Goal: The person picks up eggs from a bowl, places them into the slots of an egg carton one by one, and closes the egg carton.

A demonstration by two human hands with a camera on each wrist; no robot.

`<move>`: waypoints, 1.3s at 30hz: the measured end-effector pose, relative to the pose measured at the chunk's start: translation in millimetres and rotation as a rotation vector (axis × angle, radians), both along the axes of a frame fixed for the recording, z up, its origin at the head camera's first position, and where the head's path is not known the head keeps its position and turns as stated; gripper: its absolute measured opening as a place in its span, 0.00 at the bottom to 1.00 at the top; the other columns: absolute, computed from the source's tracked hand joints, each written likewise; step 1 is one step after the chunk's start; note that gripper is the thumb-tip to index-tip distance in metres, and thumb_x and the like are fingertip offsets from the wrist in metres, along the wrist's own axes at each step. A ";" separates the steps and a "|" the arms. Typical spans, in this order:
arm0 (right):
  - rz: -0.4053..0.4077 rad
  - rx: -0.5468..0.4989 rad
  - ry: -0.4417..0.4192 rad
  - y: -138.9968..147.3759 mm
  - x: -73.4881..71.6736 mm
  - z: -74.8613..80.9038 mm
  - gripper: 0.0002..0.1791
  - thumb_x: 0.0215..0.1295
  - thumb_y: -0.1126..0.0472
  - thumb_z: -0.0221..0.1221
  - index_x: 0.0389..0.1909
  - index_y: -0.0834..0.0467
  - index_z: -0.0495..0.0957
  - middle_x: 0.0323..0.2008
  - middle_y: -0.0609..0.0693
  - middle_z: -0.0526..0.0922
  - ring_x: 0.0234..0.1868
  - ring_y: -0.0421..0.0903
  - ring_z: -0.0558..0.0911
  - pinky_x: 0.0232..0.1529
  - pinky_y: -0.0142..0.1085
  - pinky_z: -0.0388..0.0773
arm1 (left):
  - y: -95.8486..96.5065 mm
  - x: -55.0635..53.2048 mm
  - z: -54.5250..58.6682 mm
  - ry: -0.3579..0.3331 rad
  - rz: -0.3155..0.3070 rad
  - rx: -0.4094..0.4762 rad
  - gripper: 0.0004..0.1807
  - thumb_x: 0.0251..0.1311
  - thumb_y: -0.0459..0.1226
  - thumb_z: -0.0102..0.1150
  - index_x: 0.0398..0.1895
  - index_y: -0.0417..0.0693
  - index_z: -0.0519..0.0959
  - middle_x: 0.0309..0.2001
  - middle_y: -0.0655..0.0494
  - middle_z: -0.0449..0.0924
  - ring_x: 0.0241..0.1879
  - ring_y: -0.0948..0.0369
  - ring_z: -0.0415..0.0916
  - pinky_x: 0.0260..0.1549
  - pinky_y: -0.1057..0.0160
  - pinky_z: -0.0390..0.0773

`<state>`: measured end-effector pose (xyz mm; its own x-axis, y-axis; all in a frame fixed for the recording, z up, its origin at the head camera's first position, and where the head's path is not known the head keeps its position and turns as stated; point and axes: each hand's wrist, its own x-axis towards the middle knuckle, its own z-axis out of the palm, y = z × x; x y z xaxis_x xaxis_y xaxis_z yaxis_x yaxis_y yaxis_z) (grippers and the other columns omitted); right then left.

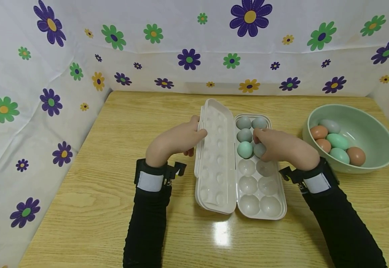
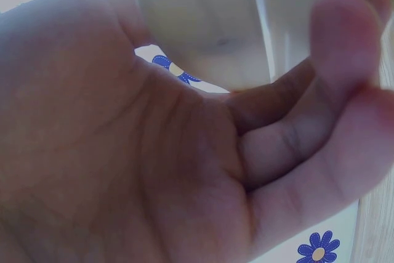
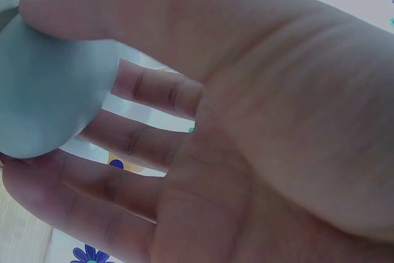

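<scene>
A white plastic egg carton (image 1: 279,193) lies open on the table, its hinged lid (image 1: 228,178) raised on the left. My left hand (image 1: 177,139) grips the lid's outer edge, thumb over the inner face and fingers behind. In the left wrist view the pale lid (image 2: 209,29) passes between thumb and fingers. My right hand (image 1: 283,145) holds a pale blue-grey egg (image 3: 55,90) between thumb and fingers, over the carton's right column. Several blue-grey eggs (image 1: 243,123) and a mint green egg (image 1: 245,150) sit in the far cups; the near cups are empty. My right hand hides one cup.
A light green bowl (image 1: 378,149) stands on the right, holding brown eggs (image 1: 356,156), green eggs (image 1: 337,141) and a grey egg (image 1: 329,126). The wooden table (image 1: 114,167) meets a flower-printed cloth (image 1: 167,37) at the back and left.
</scene>
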<state>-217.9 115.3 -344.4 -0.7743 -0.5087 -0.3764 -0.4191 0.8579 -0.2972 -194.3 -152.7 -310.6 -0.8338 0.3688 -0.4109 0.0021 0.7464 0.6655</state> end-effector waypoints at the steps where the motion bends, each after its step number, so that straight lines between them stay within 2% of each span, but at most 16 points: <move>1: -0.001 0.000 0.001 0.1 0.1 -0.1 0.23 0.48 0.67 0.66 0.46 0.61 0.69 0.41 0.55 0.75 0.37 0.49 0.74 0.36 0.39 0.74 | 0.2 0.0 0.0 0.000 -0.001 0.000 0.27 0.68 0.44 0.32 0.65 0.40 0.50 0.25 0.47 0.71 0.19 0.54 0.70 0.21 0.64 0.70; 8: -0.021 -0.002 -0.009 -0.2 -0.7 -0.7 0.24 0.49 0.66 0.66 0.47 0.61 0.69 0.43 0.57 0.75 0.38 0.50 0.74 0.39 0.41 0.76 | 0.6 0.0 -0.4 0.004 -0.001 0.005 0.27 0.68 0.44 0.32 0.65 0.39 0.50 0.24 0.46 0.71 0.18 0.55 0.69 0.22 0.61 0.71; 15: 0.005 -0.006 0.038 1.8 -0.7 -1.4 0.22 0.49 0.68 0.64 0.46 0.63 0.70 0.42 0.57 0.76 0.37 0.50 0.74 0.40 0.43 0.77 | 0.8 -0.4 -0.3 0.011 0.001 0.007 0.27 0.68 0.44 0.32 0.65 0.38 0.50 0.26 0.44 0.73 0.18 0.55 0.70 0.24 0.58 0.73; 24: -0.006 -0.002 0.038 3.0 -0.6 -1.5 0.21 0.50 0.68 0.64 0.47 0.63 0.71 0.44 0.58 0.76 0.38 0.51 0.75 0.43 0.45 0.77 | 1.2 -0.7 -0.7 0.007 -0.002 0.004 0.27 0.68 0.44 0.33 0.65 0.37 0.50 0.23 0.47 0.71 0.18 0.55 0.70 0.21 0.63 0.70; 33: 0.004 -0.008 0.039 4.0 0.0 -2.2 0.20 0.51 0.69 0.62 0.46 0.63 0.72 0.45 0.59 0.77 0.38 0.51 0.75 0.44 0.45 0.78 | 1.1 -0.7 -1.0 0.006 -0.005 0.020 0.26 0.68 0.43 0.32 0.64 0.37 0.50 0.25 0.45 0.71 0.18 0.55 0.70 0.20 0.64 0.70; 39: 0.012 -0.005 0.037 4.0 0.8 -0.9 0.19 0.51 0.71 0.62 0.46 0.63 0.72 0.44 0.59 0.76 0.38 0.51 0.75 0.43 0.45 0.77 | 1.0 -0.2 -1.0 0.014 -0.005 0.027 0.25 0.68 0.43 0.32 0.63 0.38 0.51 0.24 0.49 0.70 0.18 0.55 0.70 0.21 0.62 0.71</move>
<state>-217.1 119.3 -345.3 -0.7816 -0.5196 -0.3451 -0.4401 0.8514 -0.2852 -194.5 -151.8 -311.6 -0.8373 0.3839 -0.3893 0.0153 0.7282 0.6852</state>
